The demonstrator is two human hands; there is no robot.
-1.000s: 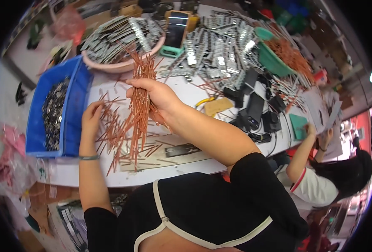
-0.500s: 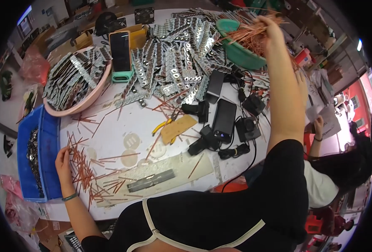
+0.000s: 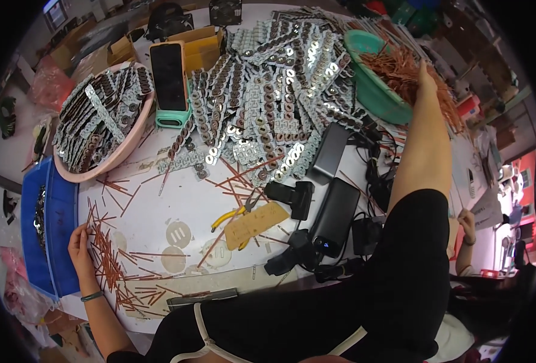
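Observation:
My right arm stretches to the far right, where my right hand (image 3: 425, 80) is closed on thin copper-coloured strips (image 3: 395, 65) at the rim of a green basin (image 3: 380, 100). Its fingertips are partly hidden among them. At the left, my left hand (image 3: 80, 245) rests beside a loose scatter of the same strips (image 3: 106, 260), its fingers curled together; whether a strip is between them is too small to make out. A flat grey metal bar (image 3: 202, 299) lies on a pale board (image 3: 262, 277) close to my body, partly covered by my black top.
Patterned metal strips (image 3: 262, 91) heap up at the back, with more in a pink basin (image 3: 138, 136). A blue bin (image 3: 62, 236) stands far left. Yellow-handled pliers (image 3: 228, 218), a tan pad (image 3: 256, 225), black power packs (image 3: 334, 209) and cables lie mid-table. A phone (image 3: 168, 75) stands upright. Another person's hand (image 3: 466, 224) is at right.
My right hand has moved right and down from above the basin to its right side, among the strips. My left hand stays by the scattered strips. The view has shifted forward.

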